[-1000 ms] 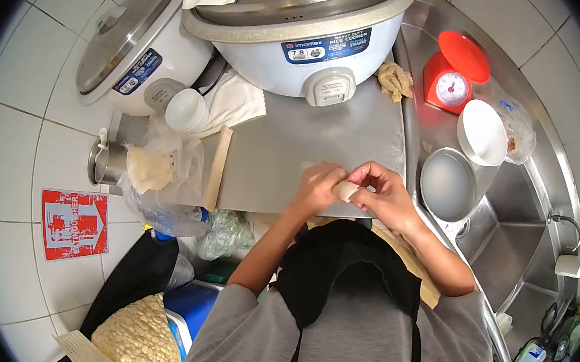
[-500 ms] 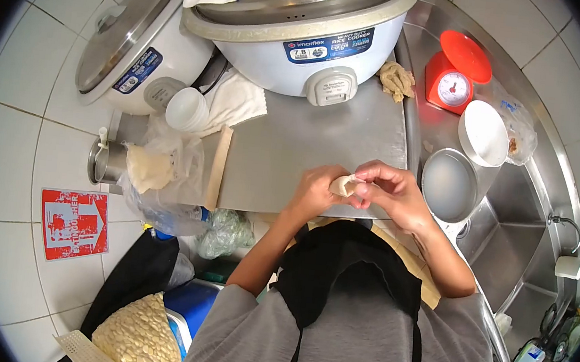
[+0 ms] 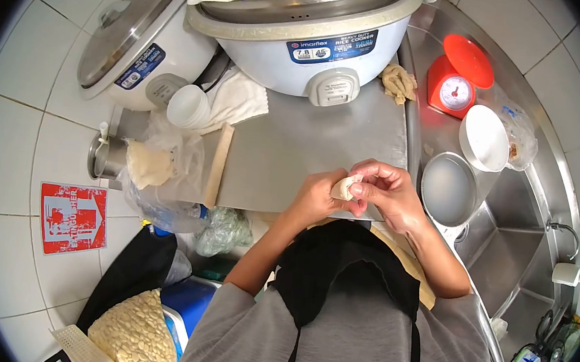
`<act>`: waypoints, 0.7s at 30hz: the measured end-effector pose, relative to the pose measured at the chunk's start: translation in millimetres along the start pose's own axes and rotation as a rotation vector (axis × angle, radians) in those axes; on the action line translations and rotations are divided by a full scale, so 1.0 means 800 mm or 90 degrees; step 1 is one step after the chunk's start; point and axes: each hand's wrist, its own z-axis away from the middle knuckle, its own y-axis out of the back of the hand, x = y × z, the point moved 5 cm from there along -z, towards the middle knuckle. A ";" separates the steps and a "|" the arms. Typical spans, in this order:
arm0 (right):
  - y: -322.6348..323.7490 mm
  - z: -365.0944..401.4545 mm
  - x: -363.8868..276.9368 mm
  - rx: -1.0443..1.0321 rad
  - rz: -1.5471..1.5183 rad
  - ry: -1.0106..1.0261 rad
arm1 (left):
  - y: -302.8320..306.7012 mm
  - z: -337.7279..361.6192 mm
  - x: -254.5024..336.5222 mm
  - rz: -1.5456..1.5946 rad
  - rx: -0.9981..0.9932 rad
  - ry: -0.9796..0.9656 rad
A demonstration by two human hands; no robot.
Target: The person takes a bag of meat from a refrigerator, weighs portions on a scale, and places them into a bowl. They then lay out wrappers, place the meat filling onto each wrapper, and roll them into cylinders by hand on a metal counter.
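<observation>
A small, pale folded dough wrapper (image 3: 346,187) sits between my two hands over the front edge of the steel counter. My left hand (image 3: 317,195) has its fingers closed around the wrapper's left side. On the other side, my right hand (image 3: 388,194) pinches its edge between thumb and fingers. What is inside the wrapper, if anything, is hidden by the fingers. Right of my right hand stands a round metal pan (image 3: 448,189) of cloudy liquid. At the left, a stack of flat pale wrappers (image 3: 148,166) lies on a clear plastic bag.
Two rice cookers (image 3: 301,60) stand at the back of the counter (image 3: 309,130). White bowls (image 3: 189,108) and a wooden stick (image 3: 219,167) are on the left. A red scale (image 3: 454,91), a white bowl (image 3: 484,137) and a sink (image 3: 517,252) are on the right.
My right hand's fingers have moved slightly in toward the wrapper and curled more over it. The wrapper looks more closed up than before. My left hand keeps its hold.
</observation>
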 end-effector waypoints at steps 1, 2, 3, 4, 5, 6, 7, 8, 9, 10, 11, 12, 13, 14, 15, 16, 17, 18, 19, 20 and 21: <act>0.002 -0.003 0.000 0.033 0.015 -0.016 | 0.002 -0.001 0.002 -0.053 0.008 -0.028; 0.005 -0.005 0.000 0.066 0.030 -0.033 | 0.004 -0.001 0.002 -0.054 0.008 -0.029; 0.004 -0.006 -0.001 0.066 0.030 -0.032 | 0.008 -0.001 0.007 -0.120 0.017 -0.056; 0.006 -0.008 -0.001 0.080 0.072 -0.041 | 0.011 -0.001 0.011 -0.187 0.028 -0.082; 0.007 -0.009 -0.001 0.094 0.114 -0.051 | 0.013 -0.001 0.013 -0.188 0.030 -0.081; 0.004 -0.010 0.001 0.090 0.113 -0.052 | 0.015 -0.001 0.015 -0.224 0.026 -0.082; -0.001 -0.010 -0.005 0.080 0.161 0.038 | 0.016 0.000 0.016 -0.261 0.023 -0.084; -0.006 -0.009 -0.012 0.069 0.208 0.129 | 0.018 0.001 0.017 -0.262 0.025 -0.082; -0.009 -0.007 -0.015 0.066 0.207 0.129 | 0.020 0.002 0.013 -0.203 0.018 -0.037; -0.015 -0.005 -0.024 0.036 0.265 0.158 | 0.022 0.003 0.009 -0.143 0.012 0.006; -0.021 -0.003 -0.032 0.006 0.322 0.187 | 0.025 0.004 0.011 -0.145 0.017 0.009; -0.022 -0.005 -0.035 0.000 0.321 0.185 | 0.025 0.005 0.014 -0.129 0.004 0.010; -0.021 -0.007 -0.035 -0.023 0.284 0.152 | 0.025 0.006 0.018 -0.111 -0.012 0.013; -0.020 -0.009 -0.034 -0.043 0.248 0.121 | 0.026 0.007 0.021 -0.112 -0.011 0.015; -0.018 -0.014 -0.031 -0.065 0.209 0.067 | 0.023 0.008 0.021 -0.095 -0.055 0.042; -0.018 -0.017 -0.033 -0.066 0.207 0.069 | 0.020 0.008 0.022 -0.078 -0.100 0.069; -0.019 -0.020 -0.033 -0.081 0.199 0.044 | 0.022 0.009 0.026 -0.082 -0.101 0.069; -0.021 -0.023 -0.034 -0.096 0.193 0.019 | 0.021 0.010 0.031 -0.053 -0.119 0.076; -0.026 -0.024 -0.040 -0.119 0.187 0.003 | 0.020 0.012 0.033 -0.023 -0.136 0.083; -0.024 -0.026 -0.042 -0.119 0.186 0.004 | 0.020 0.013 0.032 -0.024 -0.137 0.083; -0.025 -0.026 -0.047 -0.169 0.232 0.041 | 0.019 0.015 0.029 0.026 -0.152 0.105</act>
